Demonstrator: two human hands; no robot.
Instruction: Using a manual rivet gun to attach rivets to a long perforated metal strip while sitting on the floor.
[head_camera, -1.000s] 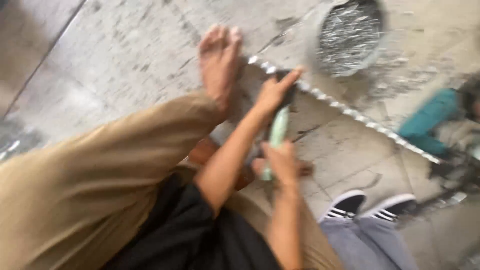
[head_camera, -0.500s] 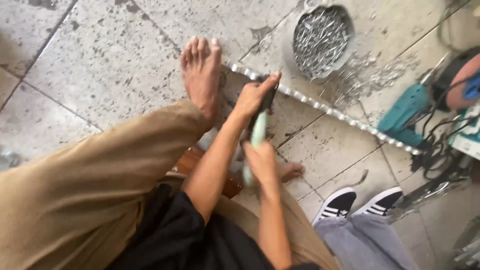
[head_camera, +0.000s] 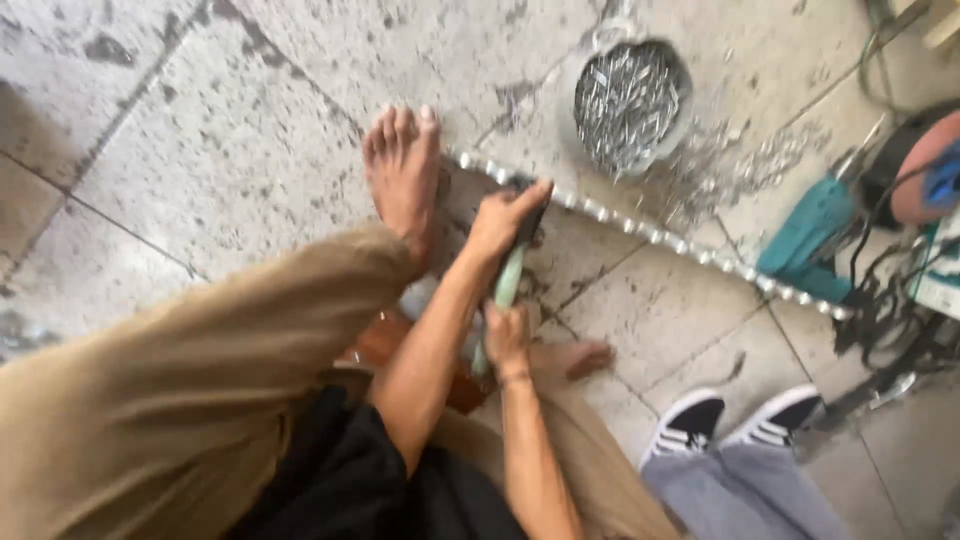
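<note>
I sit on a tiled floor in tan trousers, barefoot. My left hand (head_camera: 503, 218) grips the far end of a green-handled hand tool (head_camera: 509, 281), pressing it onto a long knobbly metal strip (head_camera: 655, 237) that runs diagonally across the floor. My right hand (head_camera: 508, 336) is closed around the tool's handle nearer my body. My left foot (head_camera: 402, 172) rests beside the strip's near end, just left of my left hand. My other foot (head_camera: 578, 358) lies to the right of my right hand.
A round metal bowl (head_camera: 630, 95) of small metal pieces stands beyond the strip, with shavings scattered beside it. A teal power tool (head_camera: 816, 238) and tangled black cables (head_camera: 895, 300) lie at right. Another person's black-and-white shoes (head_camera: 738, 420) are at lower right.
The view has steadied and sharpened, and the scene sits a little lower in the frame. Both hands stay on the tool at the same spot on the strip.
</note>
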